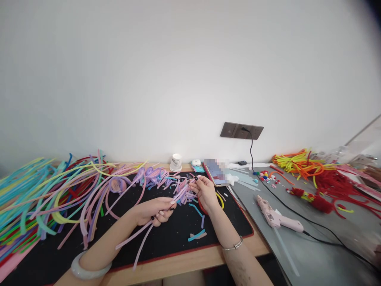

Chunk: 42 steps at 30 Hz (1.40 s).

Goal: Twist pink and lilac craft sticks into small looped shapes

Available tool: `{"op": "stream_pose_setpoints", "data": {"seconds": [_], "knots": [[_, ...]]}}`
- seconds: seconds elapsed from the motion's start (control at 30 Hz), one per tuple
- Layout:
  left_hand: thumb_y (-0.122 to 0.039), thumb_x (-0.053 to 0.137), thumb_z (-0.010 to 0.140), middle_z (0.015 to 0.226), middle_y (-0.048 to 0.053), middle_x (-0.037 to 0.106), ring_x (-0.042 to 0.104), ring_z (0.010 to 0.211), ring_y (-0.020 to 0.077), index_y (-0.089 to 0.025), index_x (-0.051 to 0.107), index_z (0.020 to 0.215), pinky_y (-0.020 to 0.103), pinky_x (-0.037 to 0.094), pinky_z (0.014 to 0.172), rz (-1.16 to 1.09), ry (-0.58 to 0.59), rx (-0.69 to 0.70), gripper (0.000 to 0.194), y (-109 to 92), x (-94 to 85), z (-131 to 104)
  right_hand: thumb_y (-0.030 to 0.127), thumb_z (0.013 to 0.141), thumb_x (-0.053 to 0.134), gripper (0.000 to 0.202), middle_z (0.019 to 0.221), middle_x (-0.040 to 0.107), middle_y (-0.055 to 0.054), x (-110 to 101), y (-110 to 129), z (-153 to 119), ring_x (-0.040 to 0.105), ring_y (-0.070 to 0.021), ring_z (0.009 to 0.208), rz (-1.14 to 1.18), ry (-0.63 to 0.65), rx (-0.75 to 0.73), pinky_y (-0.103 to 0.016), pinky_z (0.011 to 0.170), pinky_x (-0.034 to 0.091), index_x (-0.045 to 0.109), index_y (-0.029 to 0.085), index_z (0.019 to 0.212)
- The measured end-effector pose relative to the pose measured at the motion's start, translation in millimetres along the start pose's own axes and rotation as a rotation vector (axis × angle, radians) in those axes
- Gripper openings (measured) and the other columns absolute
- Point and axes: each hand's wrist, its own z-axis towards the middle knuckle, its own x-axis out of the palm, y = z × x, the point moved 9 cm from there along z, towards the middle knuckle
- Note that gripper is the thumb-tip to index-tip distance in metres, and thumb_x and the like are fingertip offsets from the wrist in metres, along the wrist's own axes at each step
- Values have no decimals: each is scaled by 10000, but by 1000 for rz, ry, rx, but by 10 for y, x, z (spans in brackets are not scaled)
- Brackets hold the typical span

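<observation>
My left hand (pixel 157 210) is closed on pink and lilac pipe cleaners (pixel 143 240), whose two long ends hang down toward the table's front edge. To its right and slightly higher, my right hand (pixel 204 190) pinches the other end of these strips, fingertips together. Between and behind the hands lies a pile of short pink and purple pieces (pixel 183 190), partly hidden by the fingers. Under my right wrist shows part of a red and yellow ring-shaped handle (pixel 220 201). Short blue cut pieces (pixel 196 235) lie on the black mat (pixel 166 238).
Long coloured pipe cleaners (pixel 35 190) cover the left side. A paper cup (pixel 176 162) and a phone (pixel 216 172) stand at the back. On the grey right-hand table are a pink glue gun (pixel 275 216) with a black cord, pompoms (pixel 266 176) and red pipe cleaners (pixel 336 184).
</observation>
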Motion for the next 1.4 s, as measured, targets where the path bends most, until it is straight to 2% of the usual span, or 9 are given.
{"op": "stream_pose_setpoints", "data": {"seconds": [0.17,0.3,0.43,0.63,0.97,1.2,1.4], "knots": [[-422,662,779,587,-93,293,166,448,35,-178,511,888,160,113,395,-28,-6,1,307,10,-11,12,246,622,794,296,542,622,17,-62,30,8,668,-154,504,-26,-43,-44,-218,492,551,520,170,706],[-425,646,787,580,-94,310,193,436,34,-169,547,895,164,179,397,9,5,13,295,-2,17,-5,229,631,774,268,533,625,22,-61,84,-11,650,-136,473,-29,-67,-52,-205,472,542,530,171,725],[-451,632,790,566,-95,325,189,426,33,-174,544,886,171,152,395,41,14,6,307,4,24,-25,215,606,781,263,525,619,31,-101,129,-16,627,-112,445,-22,-120,-58,-181,454,528,551,166,723],[-470,626,773,528,-99,329,174,414,35,-169,543,856,185,114,389,91,-4,-5,323,-8,34,-22,233,592,786,289,515,627,14,-132,148,-28,621,-125,435,-43,-164,-61,-202,440,521,514,175,668],[-474,619,775,524,-99,332,186,415,37,-173,550,859,183,128,389,108,3,-12,320,3,59,-32,218,609,761,302,536,627,29,-160,128,-3,625,-120,452,-69,-150,-72,-193,447,520,495,185,748],[-482,638,760,544,-94,317,180,433,37,-166,567,848,179,120,393,95,-33,-18,335,-23,52,-53,218,619,743,292,535,625,24,-204,158,-12,617,-122,443,-105,-197,-90,-196,435,515,475,192,731],[-470,645,763,559,-92,324,197,441,41,-163,591,881,174,177,398,78,-57,23,333,-37,-19,-36,217,590,748,281,597,660,11,-271,220,8,595,-95,435,-111,-240,-115,-166,406,483,510,180,735]]}}
